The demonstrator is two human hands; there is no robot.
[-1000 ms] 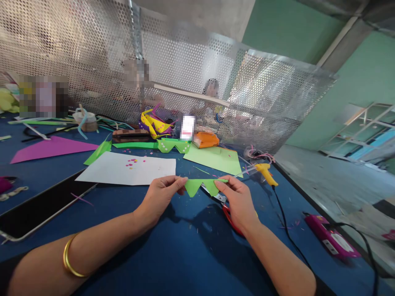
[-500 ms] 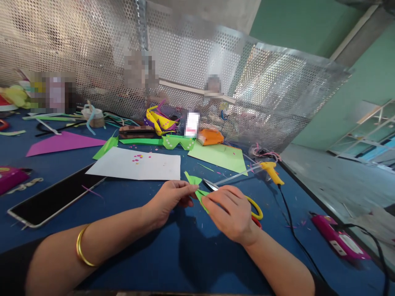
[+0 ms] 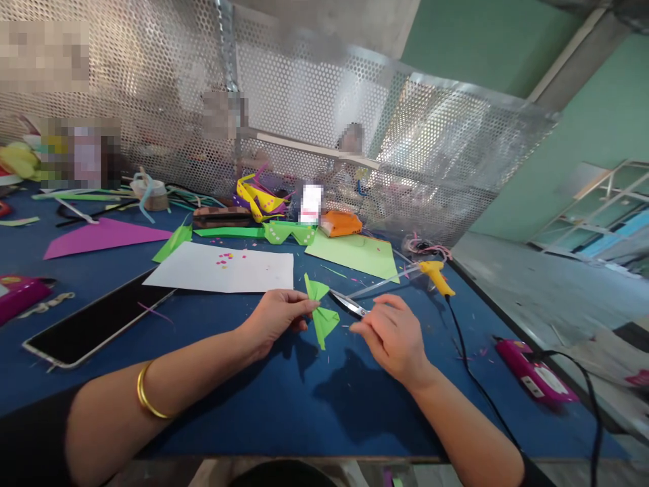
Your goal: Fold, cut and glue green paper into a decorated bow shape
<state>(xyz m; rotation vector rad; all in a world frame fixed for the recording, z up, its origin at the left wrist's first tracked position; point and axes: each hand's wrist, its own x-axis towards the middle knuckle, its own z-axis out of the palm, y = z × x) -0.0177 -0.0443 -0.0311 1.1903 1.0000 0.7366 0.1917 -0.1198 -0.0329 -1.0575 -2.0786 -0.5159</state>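
Left hand (image 3: 276, 316) now pinches green paper shape (image 3: 319, 312) alone. Right hand (image 3: 393, 336) has let go, fingers loose, just right of paper, near scissors (image 3: 349, 304). Holding has passed to one hand.

Light: bright, even, from above.
Shadows: soft, beneath the hands on the blue surface (image 3: 304, 406).
Edges: wide-angle bending.
Glare: on the perforated metal screen (image 3: 430, 149).

Left hand (image 3: 276, 318) pinched in a fingertip grip, forearm outstretched; right hand (image 3: 393, 338) hovers loosely curled, holding nothing.
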